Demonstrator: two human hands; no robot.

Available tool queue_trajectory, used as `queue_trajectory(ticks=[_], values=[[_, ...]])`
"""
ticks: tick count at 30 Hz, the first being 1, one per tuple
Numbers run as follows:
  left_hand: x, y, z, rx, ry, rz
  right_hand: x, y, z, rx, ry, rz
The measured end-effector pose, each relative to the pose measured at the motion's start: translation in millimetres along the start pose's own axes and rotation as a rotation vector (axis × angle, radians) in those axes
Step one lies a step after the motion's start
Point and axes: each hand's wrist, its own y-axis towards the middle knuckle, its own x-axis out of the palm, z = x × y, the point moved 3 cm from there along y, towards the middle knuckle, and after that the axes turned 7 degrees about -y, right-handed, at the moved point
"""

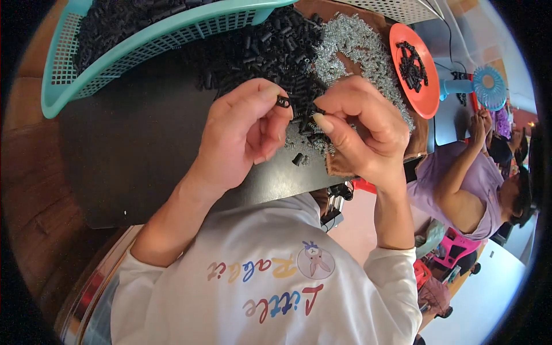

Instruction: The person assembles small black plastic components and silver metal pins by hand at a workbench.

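Note:
Before my chest, above the dark table (pixel 138 149), both hands are raised a short way apart. My left hand (pixel 241 129) is closed in a pinch on a small black plastic piece (pixel 283 102) with holes in its end, much like a cord lock part. Thumb and forefinger of my right hand (pixel 368 129) pinch another small black piece (pixel 318 110), mostly hidden by the fingertips. Behind the hands spreads a heap of loose black plastic pieces (pixel 259 52). Beside it on the right lie many small silver coil springs (pixel 356 49), some scattered under my hands.
A teal plastic basket (pixel 155 43) full of black pieces stands at the far left. An orange plate (pixel 428 106) with more black pieces sits at the right, near a blue fan (pixel 489 88). Brown cloth (pixel 339 167) lies beneath the springs. Another person (pixel 460 178) sits at the right.

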Motion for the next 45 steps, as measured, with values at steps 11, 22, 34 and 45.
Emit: queue_trajectory(ticks=[11,22,34,45], values=[[2.6,-0.5,-5.7,-0.026,0.031,-0.108,-0.6,-11.2,-6.0,0.150,0.210,0.044],[7.9,-5.5,-7.7,-0.014,0.136,-0.091,-0.5,-8.4,-10.4,0.028,0.103,0.034],[9.3,-6.4,-8.6,-0.020,0.239,-0.120,-0.6,-11.5,-13.2,0.025,0.035,-0.013],[10.4,-6.3,-10.1,-0.052,0.286,-0.084,2.7,-12.9,-12.6,-0.053,-0.042,0.011]])
